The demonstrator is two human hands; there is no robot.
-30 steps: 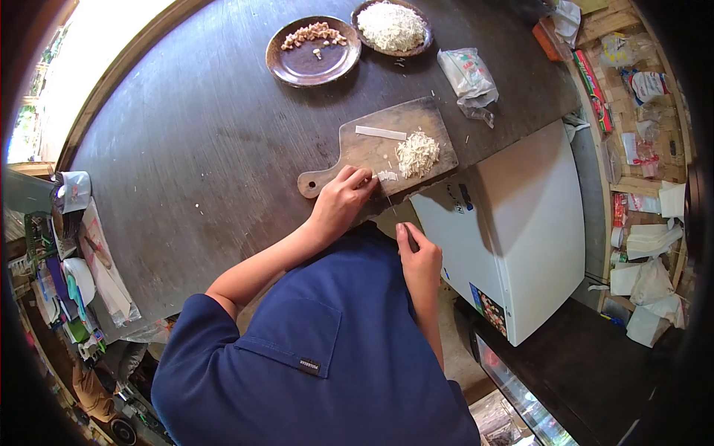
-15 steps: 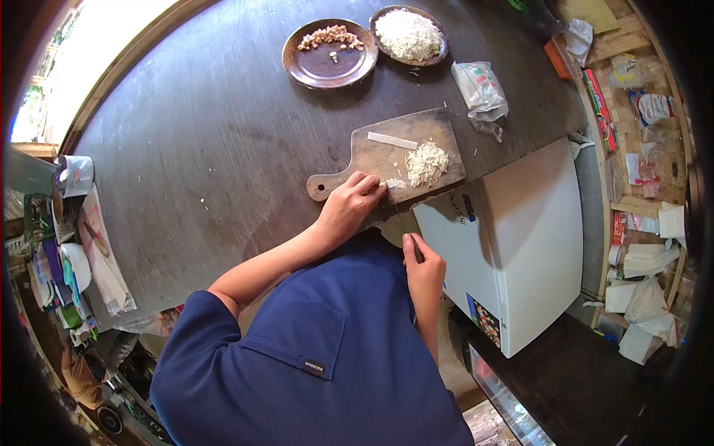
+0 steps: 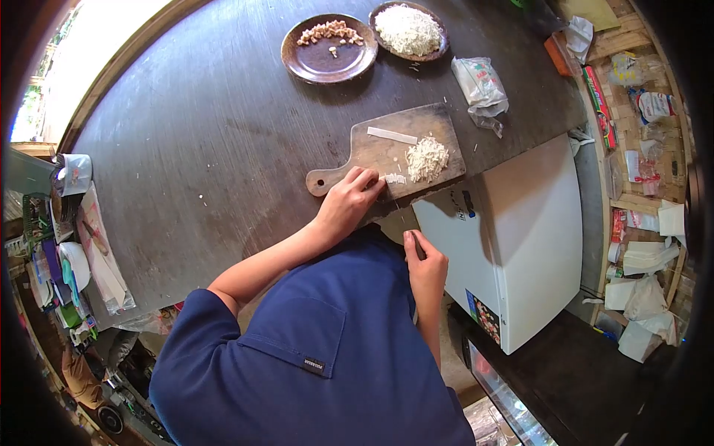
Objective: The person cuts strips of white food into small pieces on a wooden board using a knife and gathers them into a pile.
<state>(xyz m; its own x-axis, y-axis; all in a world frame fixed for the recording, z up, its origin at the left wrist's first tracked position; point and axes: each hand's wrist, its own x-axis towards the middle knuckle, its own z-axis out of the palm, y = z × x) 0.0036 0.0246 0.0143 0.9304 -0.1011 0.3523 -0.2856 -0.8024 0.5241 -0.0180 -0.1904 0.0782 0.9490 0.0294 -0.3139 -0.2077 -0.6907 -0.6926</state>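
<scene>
On the wooden cutting board [image 3: 364, 149], near the base of its handle, my left hand [image 3: 348, 202] is closed, fingertips pressed down on a white strip mostly hidden beneath them. Thin white slices [image 3: 395, 178] lie right beside those fingertips. Closer to my body, off the table edge, my right hand [image 3: 427, 262] grips a knife [image 3: 402, 216]; its handle is inside the fist and the thin blade points up toward the board. A heap of chopped white bits [image 3: 427, 159] sits at the board's right side. One whole pale strip [image 3: 392, 135] lies above it.
A brown plate [image 3: 327, 70] with small brownish chunks and a bowl of white shreds [image 3: 408, 31] stand at the back. A plastic-wrapped packet [image 3: 480, 85] lies right of the board. A white appliance [image 3: 532, 245] adjoins the table's right edge. Utensils and papers line the left.
The view has shifted slightly, so the plates sit a little higher. My left hand stays on the board; my right hand with the knife has barely moved.
</scene>
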